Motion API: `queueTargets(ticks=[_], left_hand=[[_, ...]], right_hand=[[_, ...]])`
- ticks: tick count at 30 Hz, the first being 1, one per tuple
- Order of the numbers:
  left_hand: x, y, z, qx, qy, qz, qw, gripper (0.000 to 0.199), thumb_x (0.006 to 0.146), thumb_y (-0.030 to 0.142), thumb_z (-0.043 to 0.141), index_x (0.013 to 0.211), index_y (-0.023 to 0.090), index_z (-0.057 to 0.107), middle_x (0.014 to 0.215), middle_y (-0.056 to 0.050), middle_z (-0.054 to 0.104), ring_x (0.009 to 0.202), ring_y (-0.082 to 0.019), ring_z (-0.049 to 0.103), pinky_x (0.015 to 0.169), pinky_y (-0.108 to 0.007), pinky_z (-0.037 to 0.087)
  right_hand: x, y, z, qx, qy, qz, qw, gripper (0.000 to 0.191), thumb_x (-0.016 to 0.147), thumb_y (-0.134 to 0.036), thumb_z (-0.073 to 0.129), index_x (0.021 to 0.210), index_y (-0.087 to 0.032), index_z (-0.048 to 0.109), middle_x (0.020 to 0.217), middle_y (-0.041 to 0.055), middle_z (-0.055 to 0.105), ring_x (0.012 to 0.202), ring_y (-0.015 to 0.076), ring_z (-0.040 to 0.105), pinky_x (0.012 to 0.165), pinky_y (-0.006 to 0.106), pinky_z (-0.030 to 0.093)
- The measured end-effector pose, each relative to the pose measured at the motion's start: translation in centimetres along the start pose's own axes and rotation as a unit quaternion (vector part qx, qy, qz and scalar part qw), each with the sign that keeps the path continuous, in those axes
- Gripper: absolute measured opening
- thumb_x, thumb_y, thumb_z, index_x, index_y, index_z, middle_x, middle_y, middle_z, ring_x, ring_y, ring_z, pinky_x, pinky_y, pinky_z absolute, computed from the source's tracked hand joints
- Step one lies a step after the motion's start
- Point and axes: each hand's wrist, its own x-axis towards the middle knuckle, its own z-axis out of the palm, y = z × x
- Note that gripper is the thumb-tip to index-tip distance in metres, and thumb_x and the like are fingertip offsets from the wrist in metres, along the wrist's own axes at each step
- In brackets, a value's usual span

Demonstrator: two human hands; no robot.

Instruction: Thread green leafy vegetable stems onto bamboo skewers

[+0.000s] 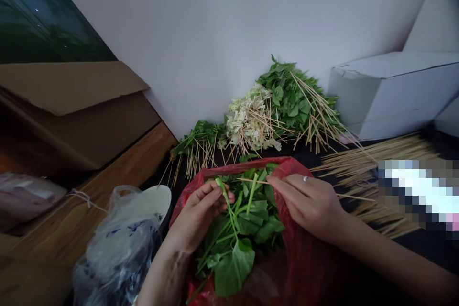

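Observation:
My left hand (205, 203) pinches the stem of a leafy green (234, 263), its broad leaf hanging down toward me. In my right hand (308, 201) is a thin bamboo skewer (253, 180), its tip directed left at the stem and its other end sticking out to the right behind the hand. Tip and stem look apart. Below both hands a red plastic bag (301, 258) lies open, filled with loose green leaves and cut stems (261, 215).
Skewered greens (294, 95) and skewered pale cabbage (247, 119) are heaped against the white wall. Bare skewers (387, 158) lie at right, near a white box (405, 95). A cardboard box (79, 114), a clear plastic bag (122, 248) and a white bowl (159, 201) stand left.

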Motion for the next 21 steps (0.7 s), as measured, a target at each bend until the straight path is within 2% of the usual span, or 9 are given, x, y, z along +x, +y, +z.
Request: queueTargets(ticks=[2,5,9,21], left_hand=[[0.0,-0.2,0.3,-0.076,-0.014,-0.04,0.996,0.028,0.078,0.035,0.084,0.096,0.015,0.077,0.081,-0.003,0.072,0.075,-0.014,0.066,0.071,-0.024,0.052],[0.0,-0.4,0.7,-0.127,-0.019,-0.066,0.99,0.029,0.077,0.03,0.086,0.1,0.014,0.079,0.076,-0.002,0.071,0.067,-0.011,0.064,0.065,-0.021,0.052],[0.0,-0.5,1.1,-0.125,-0.026,-0.05,0.991,0.034,0.073,0.029,0.09,0.101,0.012,0.081,0.075,-0.002,0.073,0.065,-0.01,0.065,0.064,-0.019,0.053],[-0.1,-0.9,1.4,-0.109,-0.009,-0.024,0.994,0.036,0.068,0.031,0.093,0.098,0.013,0.083,0.076,-0.004,0.078,0.065,-0.01,0.067,0.067,-0.018,0.054]], right_hand=[[-0.2,-0.1,0.1,0.006,-0.004,-0.016,1.0,0.031,0.095,0.002,0.048,0.119,-0.003,0.066,0.081,0.0096,0.071,0.071,0.0182,0.062,0.063,0.031,0.049],[-0.3,-0.4,0.3,0.01,-0.013,-0.027,1.0,0.03,0.094,0.0,0.051,0.12,-0.003,0.066,0.078,0.0085,0.069,0.068,0.0187,0.059,0.059,0.032,0.045],[-0.4,-0.7,0.3,0.004,-0.023,-0.034,0.999,0.029,0.095,-0.002,0.054,0.121,-0.004,0.067,0.075,0.0065,0.066,0.063,0.018,0.054,0.056,0.033,0.041],[-0.5,-0.7,0.3,-0.01,-0.028,-0.039,0.999,0.032,0.095,-0.001,0.05,0.123,-0.004,0.066,0.078,0.007,0.065,0.066,0.0192,0.054,0.057,0.034,0.04]])
